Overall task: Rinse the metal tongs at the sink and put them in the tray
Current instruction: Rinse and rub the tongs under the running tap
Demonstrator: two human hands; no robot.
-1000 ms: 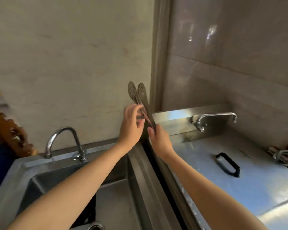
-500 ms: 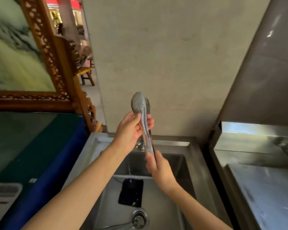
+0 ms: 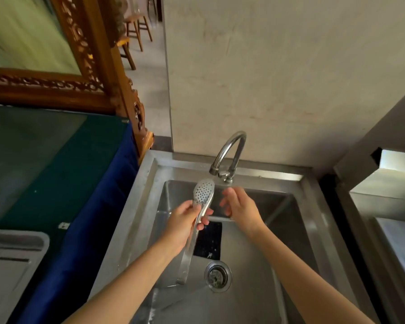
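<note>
Head view: left hand [image 3: 181,228] grips tongs [image 3: 204,192] under tap [image 3: 237,139], over sink [image 3: 131,206]. Right hand [image 3: 241,205] empty, fingers relaxed, near tap. Rinse step pending; next move likely opens the tap.

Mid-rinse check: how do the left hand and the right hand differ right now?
The left hand grips the tongs just below the perforated head, fingers curled round them; the right hand holds nothing, fingers relaxed and spread. The left hand sits further from the faucet; the right hand reaches closer to its base. Both are over the sink.
</note>
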